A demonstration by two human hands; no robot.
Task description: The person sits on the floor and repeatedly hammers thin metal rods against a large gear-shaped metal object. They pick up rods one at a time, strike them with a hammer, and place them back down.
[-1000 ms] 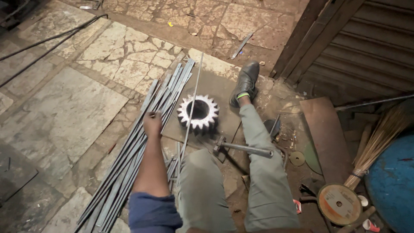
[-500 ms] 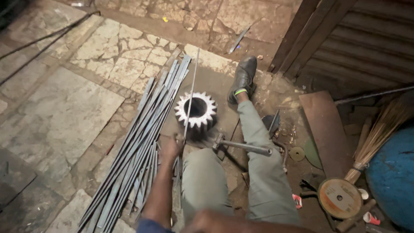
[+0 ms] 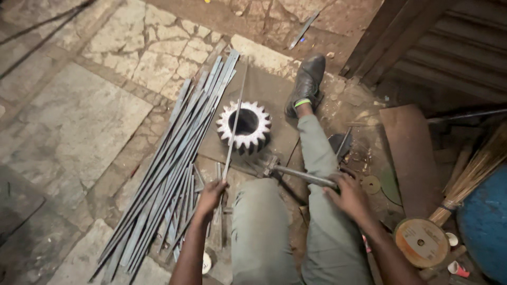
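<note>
left hand [image 3: 211, 194]: fingers curled round the near end of a thin metal rod [image 3: 233, 124], so it's a proper closed grip and not a pinch. Hand sits just left of the person's left knee, low over the floor.

rod: long and skinny. Its long axis runs from the left hand away toward the far side, tilting a touch to the right as it goes. It crosses right over the big toothed gear [image 3: 244, 126], laid across the hole in the middle, and the far tip pokes out past the gear over the dark mat. Can't tell if it actually rests on the gear's top or floats just above it.

right hand [image 3: 348, 195]: fingers wrapped down on the handle of a hammer [image 3: 298, 175] beside the right leg, closed on it. The hammer's head points left toward the gear, and the handle runs back and right into the hand.

key relation: the gear lies far from both hands, roughly between them and a bit left of centre. The rod already bridges it from the left hand. The hammer head is near the gear's near rim, so the right hand is the one with something close to it.

other stuff: a pile of flat metal strips [image 3: 169, 174] lies left of the gear, parallel-ish to the rod. A black shoe [image 3: 305, 84] sits far right of the gear, and a cutting disc [image 3: 421, 241] is near right by a broom [image 3: 470, 179].
</note>
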